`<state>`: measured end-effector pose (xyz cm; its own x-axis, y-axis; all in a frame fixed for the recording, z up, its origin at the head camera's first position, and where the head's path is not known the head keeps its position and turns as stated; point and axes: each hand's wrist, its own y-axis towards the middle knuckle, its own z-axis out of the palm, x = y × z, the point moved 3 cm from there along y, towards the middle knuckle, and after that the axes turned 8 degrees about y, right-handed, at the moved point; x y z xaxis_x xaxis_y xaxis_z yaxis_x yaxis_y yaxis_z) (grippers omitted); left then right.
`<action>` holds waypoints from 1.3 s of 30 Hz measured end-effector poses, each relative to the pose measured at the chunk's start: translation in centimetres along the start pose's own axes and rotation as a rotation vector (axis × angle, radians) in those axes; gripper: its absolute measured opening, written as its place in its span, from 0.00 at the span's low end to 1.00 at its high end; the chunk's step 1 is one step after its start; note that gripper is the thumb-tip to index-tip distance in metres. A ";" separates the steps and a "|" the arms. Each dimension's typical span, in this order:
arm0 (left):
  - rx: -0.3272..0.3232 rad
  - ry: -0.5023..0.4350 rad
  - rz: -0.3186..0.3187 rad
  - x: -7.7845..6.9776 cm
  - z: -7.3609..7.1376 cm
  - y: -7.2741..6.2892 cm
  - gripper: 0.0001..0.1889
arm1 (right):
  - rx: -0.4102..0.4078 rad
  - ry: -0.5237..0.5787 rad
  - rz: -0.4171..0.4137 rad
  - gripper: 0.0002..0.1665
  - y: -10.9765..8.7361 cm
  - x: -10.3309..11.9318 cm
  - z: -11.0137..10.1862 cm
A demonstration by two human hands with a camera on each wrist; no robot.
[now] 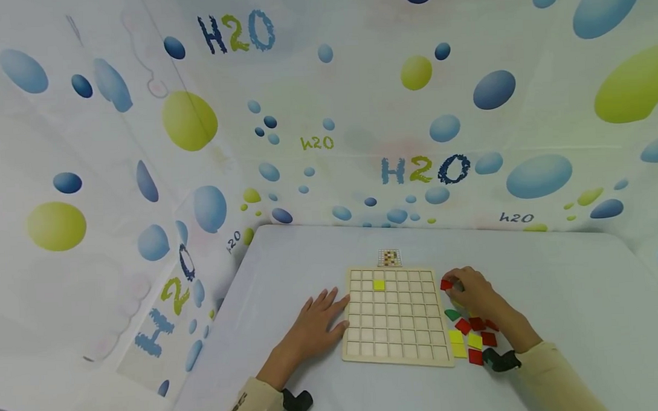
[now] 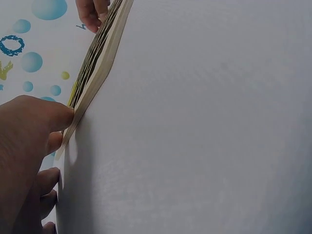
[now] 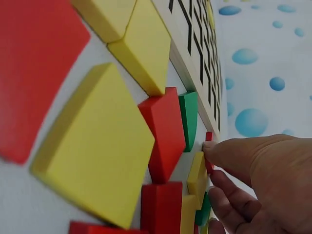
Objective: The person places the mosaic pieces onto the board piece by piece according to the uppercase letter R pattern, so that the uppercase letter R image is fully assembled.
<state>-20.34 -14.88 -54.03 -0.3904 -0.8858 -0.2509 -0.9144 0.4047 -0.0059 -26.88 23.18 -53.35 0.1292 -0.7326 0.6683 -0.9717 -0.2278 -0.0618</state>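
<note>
A pale wooden grid board [image 1: 394, 317] lies on the white table, with one yellow square tile [image 1: 379, 285] in a compartment of its upper rows. My left hand [image 1: 316, 328] lies with fingers spread at the board's left edge; in the left wrist view its thumb and a fingertip touch the rim. Just off the board's upper right side, my right hand [image 1: 473, 292] pinches a red tile [image 1: 446, 284] between thumb and fingers. The right wrist view shows this red tile [image 3: 209, 136] close beside the frame, partly hidden by the thumb.
Several loose red, yellow and green tiles [image 1: 474, 341] lie right of the board, some under the right forearm. Behind the board's far edge is a small card [image 1: 389, 258] with a coloured grid pattern. A curtain [image 1: 358, 95] with coloured dots hangs behind the table and on the left.
</note>
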 end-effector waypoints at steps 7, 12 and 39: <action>0.016 0.001 -0.008 0.1 0.0 0.0 0.32 | 0.000 -0.010 -0.023 0.21 0.4 -0.1 0.7; 0.003 0.000 -0.003 0.1 0.0 0.0 0.32 | -0.012 -0.021 -0.013 0.21 0.2 -0.1 0.7; 0.015 -0.003 -0.025 0.1 0.3 0.0 0.32 | -0.061 0.097 -0.060 0.21 2.9 3.3 2.6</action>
<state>-20.38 -14.87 -54.30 -0.3667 -0.8951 -0.2537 -0.9223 0.3855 -0.0268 -28.77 18.38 -53.25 0.1705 -0.6528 0.7381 -0.9734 -0.2278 0.0234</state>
